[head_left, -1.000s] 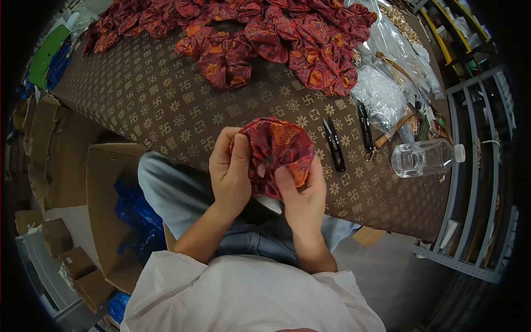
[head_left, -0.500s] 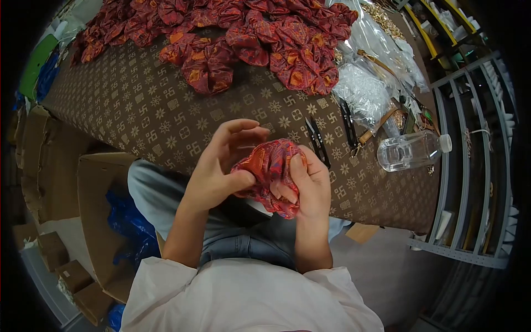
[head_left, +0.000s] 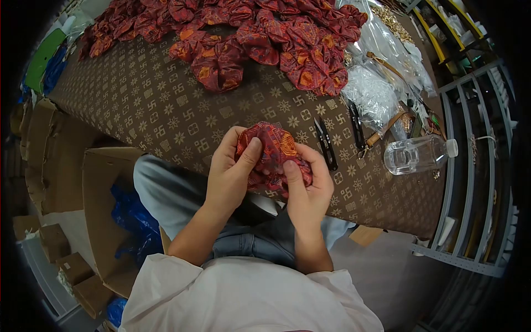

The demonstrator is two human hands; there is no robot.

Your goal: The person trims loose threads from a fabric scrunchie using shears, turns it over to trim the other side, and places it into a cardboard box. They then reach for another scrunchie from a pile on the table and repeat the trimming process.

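Note:
Between my two hands, above the near edge of the brown patterned cloth, is a gathered ring of red and orange patterned fabric. My left hand grips its left side, thumb on top and fingers behind. My right hand pinches its lower right side with the thumb on the front. Beyond them, a heap of similar red fabric pieces covers the far part of the cloth. Black thread snips lie on the cloth just right of my right hand.
A second black tool lies near a clear plastic bag and a brown strap. A clear bottle rests on its side at the right. Metal racks stand beyond it. An open cardboard box with blue plastic is at the left.
My left hand has closed onto the fabric ring. The ring has been turned, and my right thumb sits lower on it. The whole view has shifted slightly.

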